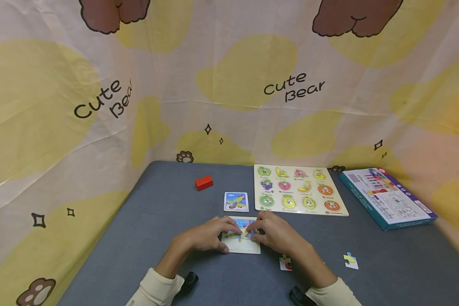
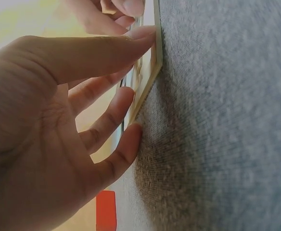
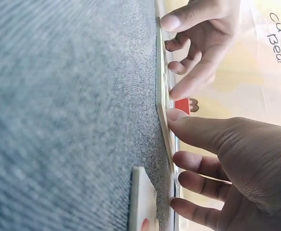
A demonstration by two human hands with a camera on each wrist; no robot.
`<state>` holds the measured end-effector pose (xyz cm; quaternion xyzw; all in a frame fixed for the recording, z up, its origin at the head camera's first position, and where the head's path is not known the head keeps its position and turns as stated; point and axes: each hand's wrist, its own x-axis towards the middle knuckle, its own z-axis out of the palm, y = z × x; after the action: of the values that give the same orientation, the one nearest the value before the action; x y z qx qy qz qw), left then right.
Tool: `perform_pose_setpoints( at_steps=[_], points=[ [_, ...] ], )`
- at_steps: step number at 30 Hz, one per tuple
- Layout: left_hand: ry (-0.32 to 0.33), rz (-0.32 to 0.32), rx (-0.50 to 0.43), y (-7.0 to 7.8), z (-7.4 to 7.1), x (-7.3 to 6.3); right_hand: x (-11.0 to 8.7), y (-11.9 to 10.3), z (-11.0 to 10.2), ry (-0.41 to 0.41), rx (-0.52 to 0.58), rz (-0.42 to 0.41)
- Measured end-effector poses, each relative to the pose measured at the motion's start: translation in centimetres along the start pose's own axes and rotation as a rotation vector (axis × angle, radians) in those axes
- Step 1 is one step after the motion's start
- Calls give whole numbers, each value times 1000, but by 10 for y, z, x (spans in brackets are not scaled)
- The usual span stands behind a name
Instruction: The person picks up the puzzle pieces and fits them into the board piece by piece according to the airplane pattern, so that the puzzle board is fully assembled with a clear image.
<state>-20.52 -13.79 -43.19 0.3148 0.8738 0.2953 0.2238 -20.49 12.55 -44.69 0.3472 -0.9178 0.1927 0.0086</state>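
A small white puzzle board [image 1: 245, 247] lies on the grey table, its upper part covered by joined pieces with a blue and yellow picture [image 1: 245, 222]. My left hand [image 1: 208, 234] rests on its left side, thumb at the front left corner and index fingertip on the pieces. From the right, my right hand [image 1: 277, 231] presses the pieces with thumb and fingertips; in the right wrist view its thumb touches the board's edge [image 3: 162, 127]. Just behind the board is a card with a yellow airplane [image 1: 236, 202]. One loose puzzle piece [image 1: 285, 264] sits beside my right forearm.
Another loose piece [image 1: 350, 261] lies farther right. At the back are a red block [image 1: 204, 183] and a fruit picture board [image 1: 260, 207]. A flat teal-edged box [image 1: 392, 197] stands at the right. Printed cloth [image 1: 229, 85] hangs behind and along the left.
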Motion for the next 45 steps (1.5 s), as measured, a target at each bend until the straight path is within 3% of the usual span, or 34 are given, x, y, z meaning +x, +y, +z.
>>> perform_pose_setpoints(
  at_steps=[8,14,22,31,39,45],
  points=[
    [20,47,92,3,7,2,-1,2,-1,-4,34,62],
    [24,35,123,6,9,2,-1,1,-3,-6,21,142],
    [14,8,140,9,10,2,-8,0,-9,-64,76,155],
    [18,-16,115,7,11,2,-37,7,-22,-143,126,228],
    [36,4,123,7,13,1,-72,17,-33,-124,60,157],
    [43,5,131,6,13,1,-89,20,-37,-152,47,187]
  ],
)
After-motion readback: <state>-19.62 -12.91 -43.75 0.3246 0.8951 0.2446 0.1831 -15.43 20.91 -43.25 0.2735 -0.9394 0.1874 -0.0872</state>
